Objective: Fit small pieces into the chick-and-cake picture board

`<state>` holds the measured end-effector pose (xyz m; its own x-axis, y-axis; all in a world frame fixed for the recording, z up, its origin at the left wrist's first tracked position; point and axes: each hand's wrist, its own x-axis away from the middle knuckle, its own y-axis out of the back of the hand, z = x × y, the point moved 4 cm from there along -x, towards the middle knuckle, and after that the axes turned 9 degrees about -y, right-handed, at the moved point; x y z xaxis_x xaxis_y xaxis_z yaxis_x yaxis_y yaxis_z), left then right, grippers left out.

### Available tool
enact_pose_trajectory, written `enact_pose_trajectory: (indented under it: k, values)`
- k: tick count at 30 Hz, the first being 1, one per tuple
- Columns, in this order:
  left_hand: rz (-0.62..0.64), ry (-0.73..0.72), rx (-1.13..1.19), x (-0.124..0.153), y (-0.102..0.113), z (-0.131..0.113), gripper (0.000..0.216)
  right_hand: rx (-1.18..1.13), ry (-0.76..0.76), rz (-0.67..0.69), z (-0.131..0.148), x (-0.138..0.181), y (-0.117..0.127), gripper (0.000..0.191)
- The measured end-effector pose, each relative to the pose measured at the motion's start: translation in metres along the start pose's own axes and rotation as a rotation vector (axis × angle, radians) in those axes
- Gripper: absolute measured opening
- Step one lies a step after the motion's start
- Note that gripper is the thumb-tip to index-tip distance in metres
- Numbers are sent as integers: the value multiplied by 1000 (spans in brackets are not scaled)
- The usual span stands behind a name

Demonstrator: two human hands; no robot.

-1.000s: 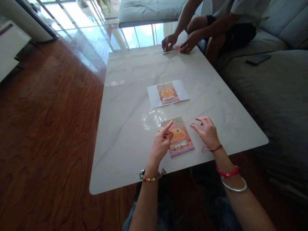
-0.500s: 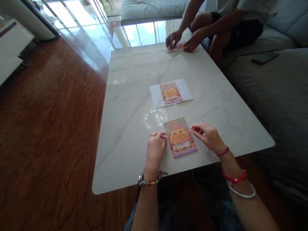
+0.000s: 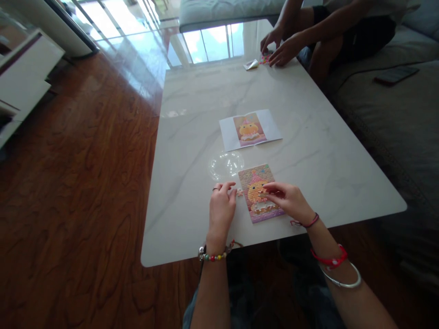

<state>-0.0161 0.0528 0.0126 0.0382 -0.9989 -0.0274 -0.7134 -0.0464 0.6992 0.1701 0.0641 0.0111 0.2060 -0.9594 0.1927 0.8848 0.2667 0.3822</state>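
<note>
A small jigsaw puzzle with an orange cartoon animal lies on the table, a pale gap showing in its lower part. Over its right half, my right hand pinches a small puzzle piece between thumb and fingertips. My left hand rests by the puzzle's left edge, thumb and fingers apart. Close to its fingertips lie a few loose puzzle pieces, too small to make out singly. Part of the puzzle's right side is hidden under my right hand.
A folded reference sheet printed with the same picture lies beyond the puzzle on the white marbled table. At the far end, another person's hands work over colourful small pieces beside a small packet. A phone lies on the sofa.
My right hand has moved left, from beside the puzzle to over it. My left fingers have parted, and loose pieces now show beside them. The view has shifted slightly.
</note>
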Motion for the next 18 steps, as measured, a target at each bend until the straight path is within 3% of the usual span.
enact_pose_trajectory:
  k: [5,12,14,17,18]
  values:
    - [300,-74,429,4,-18,-14,21,-210,-94,126,2,-1,-12,32]
    - [444,62,700,8,-21,-29,17,-424,-169,252,4,2,-17,31]
    - [408,88,661,7,-18,-24,17,-350,-150,142,2,2,-11,25]
    - [112,127,417,2,-3,-4,16,-236,-100,-159,-2,1,9,18]
    - [8,134,342,1,3,3,15,-250,-98,-204,-4,0,16,18]
